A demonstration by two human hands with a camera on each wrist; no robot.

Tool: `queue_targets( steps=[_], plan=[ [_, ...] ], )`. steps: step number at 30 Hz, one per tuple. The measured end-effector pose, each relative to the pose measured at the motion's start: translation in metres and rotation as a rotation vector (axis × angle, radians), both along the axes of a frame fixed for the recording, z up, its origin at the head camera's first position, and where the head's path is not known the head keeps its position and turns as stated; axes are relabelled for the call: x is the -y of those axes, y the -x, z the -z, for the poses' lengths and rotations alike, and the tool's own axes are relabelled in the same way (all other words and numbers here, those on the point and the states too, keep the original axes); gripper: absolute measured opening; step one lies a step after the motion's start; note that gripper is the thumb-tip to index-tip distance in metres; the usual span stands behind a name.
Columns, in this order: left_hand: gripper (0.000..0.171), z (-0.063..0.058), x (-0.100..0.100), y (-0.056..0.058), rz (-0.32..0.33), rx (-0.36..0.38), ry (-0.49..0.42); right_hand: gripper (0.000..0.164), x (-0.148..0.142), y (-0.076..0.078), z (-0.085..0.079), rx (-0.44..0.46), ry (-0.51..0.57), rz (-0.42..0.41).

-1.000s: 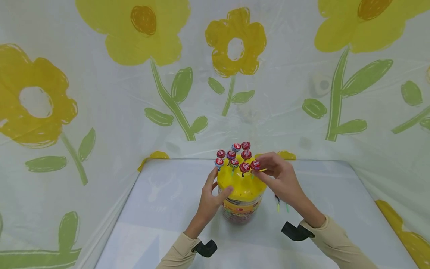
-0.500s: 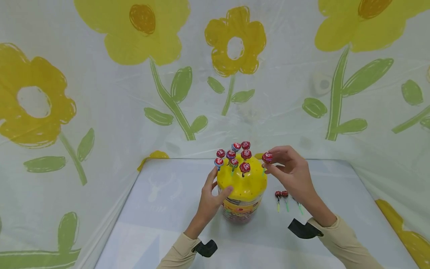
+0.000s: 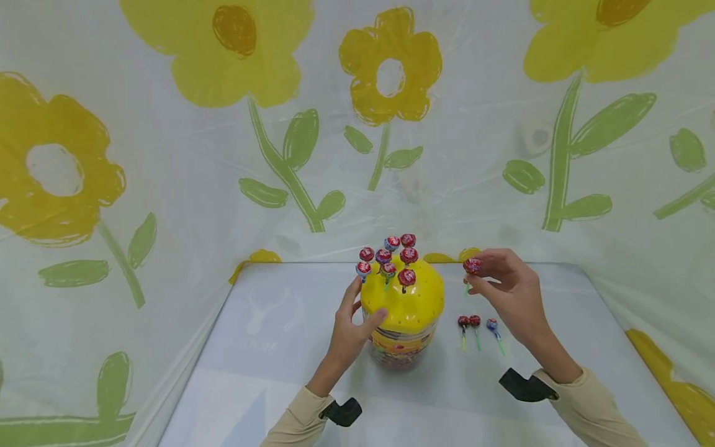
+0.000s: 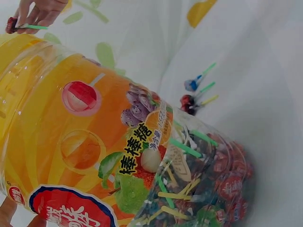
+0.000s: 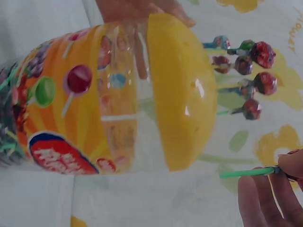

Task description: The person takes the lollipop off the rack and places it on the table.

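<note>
A clear jar (image 3: 401, 355) with an orange printed label (image 4: 116, 123) stands upright on the table, lollipops piled inside it. Several wrapped lollipops (image 3: 407, 277) stick up from the left and back part of its domed yellow lid (image 3: 419, 304), which has small holes. My left hand (image 3: 346, 332) grips the jar at its left side, thumb on the lid's front edge. Off to the right of the lid, my right hand (image 3: 516, 298) pinches a red-wrapped lollipop (image 3: 472, 266) near its head; the green stick (image 5: 236, 174) points toward the lid's side in the right wrist view.
Two red-headed lollipops (image 3: 475, 321) and a blue one (image 3: 492, 325) lie on the white table (image 3: 268, 347) right of the jar, below my right hand. Behind the table hangs a white curtain (image 3: 463, 155) with yellow flowers.
My right hand has moved away from the lid to the right, carrying the red lollipop. The loose lollipops on the table have come into view. My left hand stays on the jar.
</note>
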State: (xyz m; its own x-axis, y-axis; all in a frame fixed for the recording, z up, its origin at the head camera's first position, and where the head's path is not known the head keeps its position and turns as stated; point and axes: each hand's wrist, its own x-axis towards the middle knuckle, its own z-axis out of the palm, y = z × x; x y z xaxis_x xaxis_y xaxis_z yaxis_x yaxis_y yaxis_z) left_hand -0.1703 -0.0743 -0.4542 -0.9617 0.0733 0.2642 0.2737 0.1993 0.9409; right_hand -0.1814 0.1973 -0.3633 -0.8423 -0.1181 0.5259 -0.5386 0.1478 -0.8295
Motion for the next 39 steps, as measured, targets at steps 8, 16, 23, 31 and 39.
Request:
queue_targets(
  steps=[8, 16, 23, 31, 39],
  plan=[
    [0.075, 0.004, 0.001, 0.002, 0.002, -0.004, -0.009, 0.032, -0.021, 0.0, 0.017, 0.078, -0.047, 0.082],
    [0.076, 0.004, 0.002, 0.002, 0.002, -0.004, -0.015, 0.034, -0.04, -0.001, 0.039, 0.184, -0.133, 0.169],
    [0.074, 0.002, 0.001, 0.0, 0.009, -0.004, -0.033, 0.034, -0.053, -0.002, 0.058, 0.241, -0.199, 0.242],
    [0.075, 0.003, 0.002, 0.001, 0.004, -0.004, -0.02, 0.033, -0.071, 0.003, 0.085, 0.336, -0.251, 0.287],
    [0.075, 0.005, 0.001, 0.002, 0.011, -0.003, -0.017, 0.035, -0.089, 0.008, 0.115, 0.454, -0.328, 0.32]
  ],
)
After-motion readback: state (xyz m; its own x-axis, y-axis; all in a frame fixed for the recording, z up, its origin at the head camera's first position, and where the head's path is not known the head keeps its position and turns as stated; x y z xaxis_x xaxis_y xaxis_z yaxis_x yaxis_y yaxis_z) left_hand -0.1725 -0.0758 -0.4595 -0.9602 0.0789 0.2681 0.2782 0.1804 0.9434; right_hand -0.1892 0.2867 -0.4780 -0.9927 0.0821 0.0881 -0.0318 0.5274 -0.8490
